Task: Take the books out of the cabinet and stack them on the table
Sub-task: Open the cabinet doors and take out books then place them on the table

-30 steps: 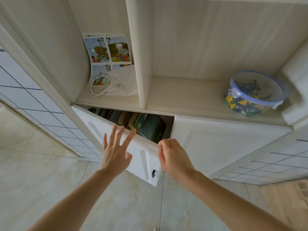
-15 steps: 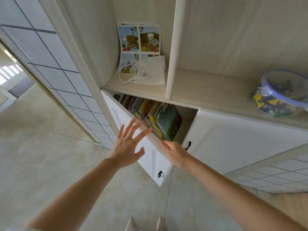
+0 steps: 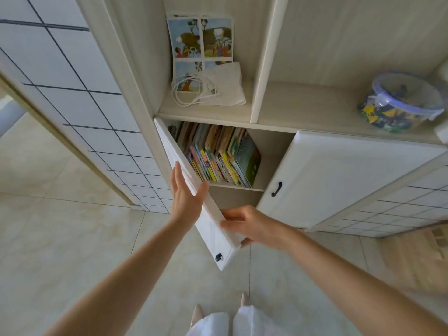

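Status: early stage. The left cabinet door (image 3: 208, 214) at centre frame stands swung out, edge-on to the camera; no book has been taken out and no table is in view, so all of the removing and stacking is judged to remain.

Books (image 3: 218, 156): one row, standing and leaning to the right on the upper inner shelf just above centre frame. Too tightly packed to count exactly (well over a dozen spines show); the outermost has a green cover.

Hands: two.
- Left hand (image 3: 186, 197), centre frame, flat against the outer face of the open door, fingers straight and together, thumb hooked over the door's edge; holding nothing else.
- Right hand (image 3: 249, 226), just below and right of it, fingers curled around the door's free edge near its lower corner.

Doors: two, one open, one shut (right door (image 3: 339, 180), with one black handle (image 3: 276, 189)).

Other items, upper half of frame:
- one picture sheet (image 3: 201, 40)
- one white cable (image 3: 191, 93), coiled
- one folded white cloth (image 3: 225, 86)
- one lidded clear tub (image 3: 402, 100), at right, with mixed coloured contents
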### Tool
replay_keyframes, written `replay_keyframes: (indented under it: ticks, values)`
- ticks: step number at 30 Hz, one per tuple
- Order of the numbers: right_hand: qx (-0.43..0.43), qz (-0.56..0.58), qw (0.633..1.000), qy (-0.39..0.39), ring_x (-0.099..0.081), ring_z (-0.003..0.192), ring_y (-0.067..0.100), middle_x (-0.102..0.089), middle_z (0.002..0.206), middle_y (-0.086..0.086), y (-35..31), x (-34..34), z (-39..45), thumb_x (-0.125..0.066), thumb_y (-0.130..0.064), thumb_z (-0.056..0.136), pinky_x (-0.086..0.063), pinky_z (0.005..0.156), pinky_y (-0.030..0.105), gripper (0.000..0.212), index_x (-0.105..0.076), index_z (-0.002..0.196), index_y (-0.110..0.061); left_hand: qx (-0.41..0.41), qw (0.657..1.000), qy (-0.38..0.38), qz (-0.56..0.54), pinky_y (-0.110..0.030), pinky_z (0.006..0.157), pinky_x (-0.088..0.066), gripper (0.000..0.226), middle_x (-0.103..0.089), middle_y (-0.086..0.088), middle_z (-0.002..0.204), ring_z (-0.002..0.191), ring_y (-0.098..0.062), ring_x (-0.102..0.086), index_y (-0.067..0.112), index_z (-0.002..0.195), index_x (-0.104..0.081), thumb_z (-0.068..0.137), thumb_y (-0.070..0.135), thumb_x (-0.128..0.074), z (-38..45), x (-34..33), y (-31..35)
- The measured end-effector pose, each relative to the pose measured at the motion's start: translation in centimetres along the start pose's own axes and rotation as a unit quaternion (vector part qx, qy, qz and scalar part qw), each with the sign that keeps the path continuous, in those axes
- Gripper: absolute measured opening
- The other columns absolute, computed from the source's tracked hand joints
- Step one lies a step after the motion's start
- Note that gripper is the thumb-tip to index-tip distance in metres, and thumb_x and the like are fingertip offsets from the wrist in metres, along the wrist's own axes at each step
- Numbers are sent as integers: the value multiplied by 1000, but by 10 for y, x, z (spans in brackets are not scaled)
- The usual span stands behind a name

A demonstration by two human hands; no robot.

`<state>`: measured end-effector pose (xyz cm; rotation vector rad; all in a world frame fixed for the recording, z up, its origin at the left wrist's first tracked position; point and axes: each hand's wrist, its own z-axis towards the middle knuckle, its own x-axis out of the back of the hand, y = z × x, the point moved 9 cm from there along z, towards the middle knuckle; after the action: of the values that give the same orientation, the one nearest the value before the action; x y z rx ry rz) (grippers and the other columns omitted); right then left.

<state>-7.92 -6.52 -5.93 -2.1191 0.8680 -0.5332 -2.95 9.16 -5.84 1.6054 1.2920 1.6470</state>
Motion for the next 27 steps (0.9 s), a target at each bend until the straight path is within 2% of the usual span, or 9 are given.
replay_keyframes:
  ticks: [2, 4, 7, 8, 9, 12, 17, 23, 27]
  values:
    - [-7, 45, 999, -1, -57, 114, 19, -59, 126, -4, 0, -25, 4, -65, -30, 89, -58, 83, 43, 50, -49, 136, -26, 15, 998, -42, -37, -52, 115, -27, 82, -10, 4, 162, 147, -25, -22, 41, 150, 3, 91, 52, -52, -1, 10, -16]
    - [-21, 69, 997, 1, -56, 116, 19, -56, 127, -1, 1, -52, 11, -69, -31, 85, -58, 85, 46, 55, -46, 135, -23, 25, 993, -88, -71, -56, 104, -43, 80, -21, 5, 159, 138, -29, -39, 54, 145, -4, 83, 59, -55, 0, 24, -28]
    - [-47, 118, 992, -10, -57, 115, 19, -57, 126, 1, -1, -97, 24, -69, -29, 85, -55, 89, 48, 58, -41, 135, -22, 26, 987, -138, -81, -35, 86, -56, 77, -24, 19, 149, 113, -12, -57, 44, 150, -7, 93, 37, -58, 0, 49, -41]
    - [-51, 132, 990, -13, -58, 116, 20, -58, 128, 2, -3, -112, 28, -69, -29, 86, -54, 91, 48, 59, -39, 136, -23, 37, 983, -156, -84, -30, 77, -57, 77, -23, 20, 149, 105, -6, -58, 43, 151, -9, 94, 30, -59, 1, 57, -47]
    - [-52, 143, 988, -17, -58, 116, 20, -58, 129, 2, -7, -127, 34, -68, -29, 86, -53, 92, 48, 61, -36, 137, -24, 50, 980, -173, -88, -32, 76, -58, 78, -22, 17, 153, 106, -7, -58, 46, 150, -11, 93, 28, -61, 2, 67, -54]
    - [-52, 162, 985, -25, -58, 114, 19, -56, 131, 3, -20, -164, 48, -68, -29, 86, -54, 92, 45, 67, -29, 140, -24, 87, 967, -220, -99, -51, 87, -56, 78, -28, 7, 156, 125, -19, -50, 55, 145, -19, 89, 27, -66, 3, 95, -65]
    - [-55, 183, 981, -17, -53, 117, 20, -50, 134, 6, -46, -205, 69, -64, -26, 89, -54, 90, 42, 64, -25, 139, -18, 120, 955, -254, -95, -55, 88, -55, 76, -44, 4, 147, 121, -23, -56, 59, 138, -30, 85, 22, -71, 10, 131, -74]
    - [-58, 198, 978, 10, -51, 115, 20, -48, 136, 5, -61, -231, 84, -64, -30, 89, -55, 85, 38, 61, -25, 136, -22, 128, 960, -245, -55, -55, 86, -56, 71, -56, 2, 133, 114, -25, -61, 52, 138, -36, 86, 20, -71, 18, 157, -80]
    - [-56, 208, 976, 13, -51, 113, 19, -49, 133, 3, -63, -234, 89, -68, -31, 86, -55, 87, 39, 63, -28, 134, -22, 112, 966, -231, -16, -40, 78, -59, 60, -58, 2, 121, 106, -20, -62, 45, 135, -40, 88, 21, -69, 18, 165, -77]
